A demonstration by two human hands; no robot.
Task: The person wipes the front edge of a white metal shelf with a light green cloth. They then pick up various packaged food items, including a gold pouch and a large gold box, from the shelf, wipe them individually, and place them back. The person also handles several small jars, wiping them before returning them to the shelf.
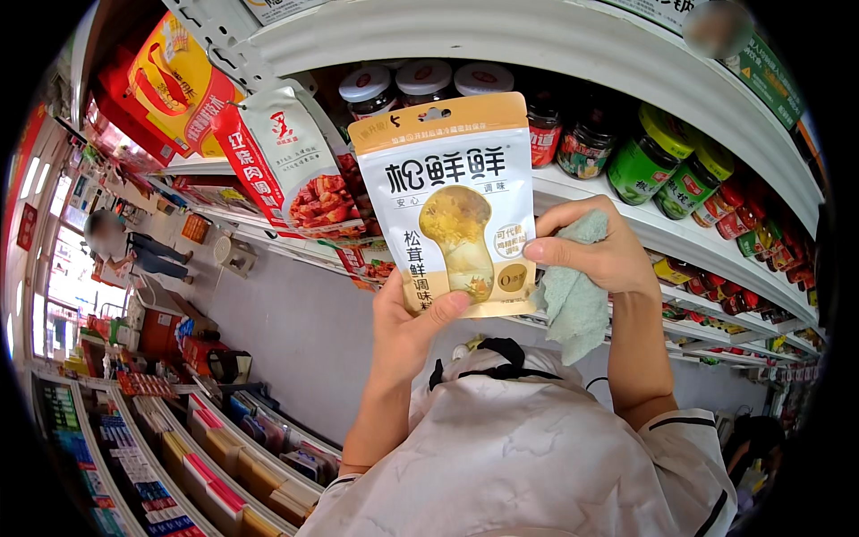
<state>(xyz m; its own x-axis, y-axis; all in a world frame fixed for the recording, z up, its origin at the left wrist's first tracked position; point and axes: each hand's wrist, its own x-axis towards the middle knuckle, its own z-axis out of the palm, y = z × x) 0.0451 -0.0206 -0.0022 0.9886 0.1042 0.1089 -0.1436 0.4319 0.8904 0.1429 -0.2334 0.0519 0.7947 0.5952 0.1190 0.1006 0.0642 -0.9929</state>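
A white-and-tan stand-up pouch of seasoning is held upright before me, its printed front facing the camera. My left hand grips its lower left corner, thumb on the front. At the pouch's right edge, my right hand pinches the side between thumb and fingers. A pale green cloth is also gripped in that hand and hangs down beside the pouch. Just left of it, a red-and-white sauce pouch with a picture of cooked meat hangs at the shelf front.
Behind the pouch, a white metal shelf carries white-lidded jars and green-labelled jars. A yellow-and-red package stands upper left. Lower left are racks of boxed goods. Another person stands farther off at left, near a stool.
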